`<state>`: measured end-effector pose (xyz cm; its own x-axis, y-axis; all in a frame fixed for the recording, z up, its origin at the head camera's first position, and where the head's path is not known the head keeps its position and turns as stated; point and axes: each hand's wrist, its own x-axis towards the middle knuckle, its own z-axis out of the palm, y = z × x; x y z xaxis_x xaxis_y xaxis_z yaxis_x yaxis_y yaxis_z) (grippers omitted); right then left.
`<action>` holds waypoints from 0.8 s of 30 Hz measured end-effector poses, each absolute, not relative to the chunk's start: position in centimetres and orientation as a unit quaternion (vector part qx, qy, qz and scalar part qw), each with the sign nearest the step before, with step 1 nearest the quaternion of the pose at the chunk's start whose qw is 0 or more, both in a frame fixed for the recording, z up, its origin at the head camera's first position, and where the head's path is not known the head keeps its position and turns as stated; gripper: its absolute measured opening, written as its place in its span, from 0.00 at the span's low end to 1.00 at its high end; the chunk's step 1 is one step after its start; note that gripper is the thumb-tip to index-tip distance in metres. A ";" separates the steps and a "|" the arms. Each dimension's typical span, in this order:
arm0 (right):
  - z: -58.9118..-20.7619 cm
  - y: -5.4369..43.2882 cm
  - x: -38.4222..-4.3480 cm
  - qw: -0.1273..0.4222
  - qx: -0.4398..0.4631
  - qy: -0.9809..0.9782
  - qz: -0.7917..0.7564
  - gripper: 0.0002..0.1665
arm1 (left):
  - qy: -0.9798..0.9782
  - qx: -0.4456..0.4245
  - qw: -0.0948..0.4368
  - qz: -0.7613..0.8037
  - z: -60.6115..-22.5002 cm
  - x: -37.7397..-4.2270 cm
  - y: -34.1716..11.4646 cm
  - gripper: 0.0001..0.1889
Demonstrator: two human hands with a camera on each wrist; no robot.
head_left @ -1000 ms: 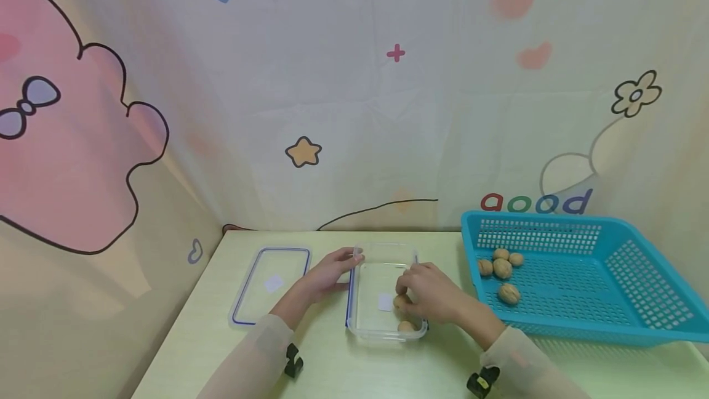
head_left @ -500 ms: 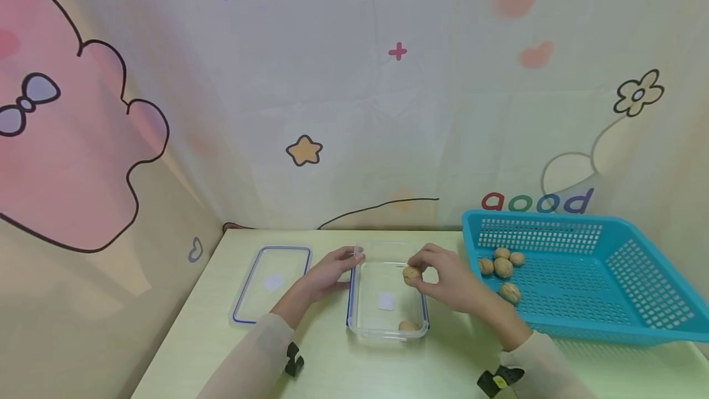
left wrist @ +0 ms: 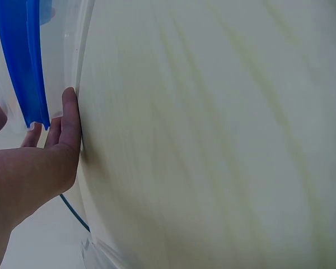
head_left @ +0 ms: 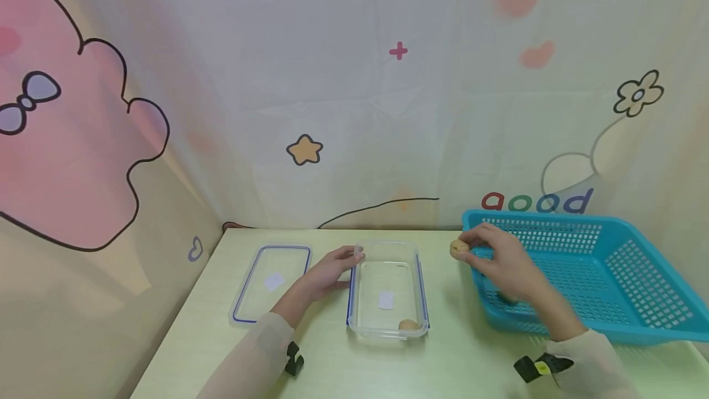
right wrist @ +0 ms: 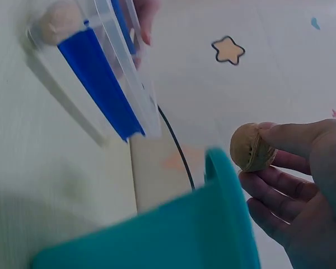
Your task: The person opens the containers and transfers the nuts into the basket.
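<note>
My right hand [head_left: 506, 260] pinches a walnut [head_left: 458, 249] between thumb and fingertips, at the left rim of the blue-green basket [head_left: 598, 331]. In the right wrist view, the pinched walnut [right wrist: 252, 147] shows its seam, held above the basket's edge. My left hand [head_left: 327, 273] holds the far left corner of a clear plastic food container [head_left: 354, 313], fingertips over its rim. The left wrist view shows its fingers [left wrist: 70, 120] against the container wall below a blue latch [left wrist: 22, 61]. One walnut [head_left: 408, 324] lies in the container's near right corner.
A clear lid [head_left: 244, 288] with a blue seal lies on the table left of the container. Inside the basket, the right hand covers most of the walnuts; a dark part of one walnut [head_left: 506, 297] shows below it. A printed curtain [head_left: 360, 109] hangs behind the table.
My right hand has lifted a walnut out of the container and carried it right to the basket's edge. My left hand has stayed at the container.
</note>
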<state>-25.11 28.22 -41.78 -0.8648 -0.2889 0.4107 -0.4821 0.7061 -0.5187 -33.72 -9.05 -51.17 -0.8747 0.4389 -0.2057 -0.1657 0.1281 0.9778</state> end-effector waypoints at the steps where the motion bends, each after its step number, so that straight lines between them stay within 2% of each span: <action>1: -41.7 28.8 -25.1 0.153 0.205 -0.912 0.321 0.13 | 0.715 0.096 0.231 0.653 -51.1 -33.7 -9.0 0.32; 6: -42.1 31.4 -25.2 0.157 0.175 -0.912 0.337 0.17 | 0.716 0.096 0.233 0.651 -51.1 -33.6 -9.1 0.31; 16: -44.1 33.7 -25.5 0.126 0.114 -0.918 0.357 0.22 | 0.714 0.096 0.236 0.653 -51.2 -33.8 -9.1 0.31; 24: -45.2 34.1 -26.1 0.110 0.116 -0.929 0.335 0.17 | 0.713 0.098 0.235 0.654 -51.2 -33.9 -9.1 0.30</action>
<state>-26.08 34.07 -45.20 -0.9491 -0.1423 0.2811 -0.2889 0.7490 -0.5963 -33.85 -9.09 -51.20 -0.8703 0.4466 -0.2075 -0.1684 0.1260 0.9776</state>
